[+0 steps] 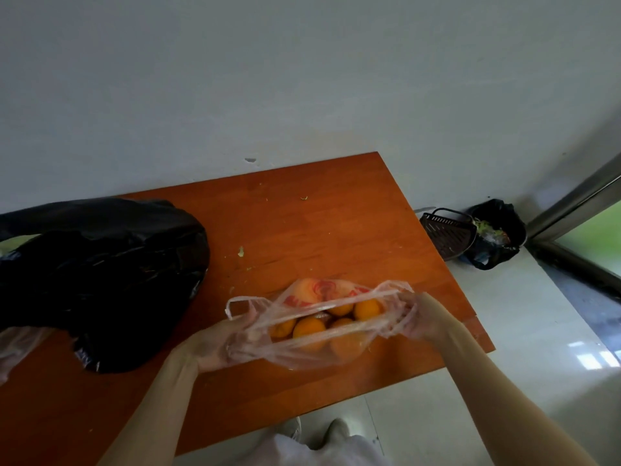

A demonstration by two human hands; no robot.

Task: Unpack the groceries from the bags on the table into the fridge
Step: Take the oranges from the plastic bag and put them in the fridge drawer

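Note:
A thin clear plastic bag [304, 348] with red print lies on the orange-brown wooden table [319, 223]. Several oranges [309, 329] show through its mouth. My left hand [218, 344] grips the bag's left edge and handle. My right hand [425, 319] grips the right handle, and together they stretch the mouth wide. A big black plastic bag [100, 277] sits on the table's left part; its contents are hidden. The fridge is out of view.
A crumpled clear plastic bag [16, 344] lies at the left edge. Small scraps dot the tabletop. On the pale floor to the right stand a dark slotted basket [448, 232] and a black-lined waste bin [497, 233], near a metal door frame [571, 196]. A white wall is behind.

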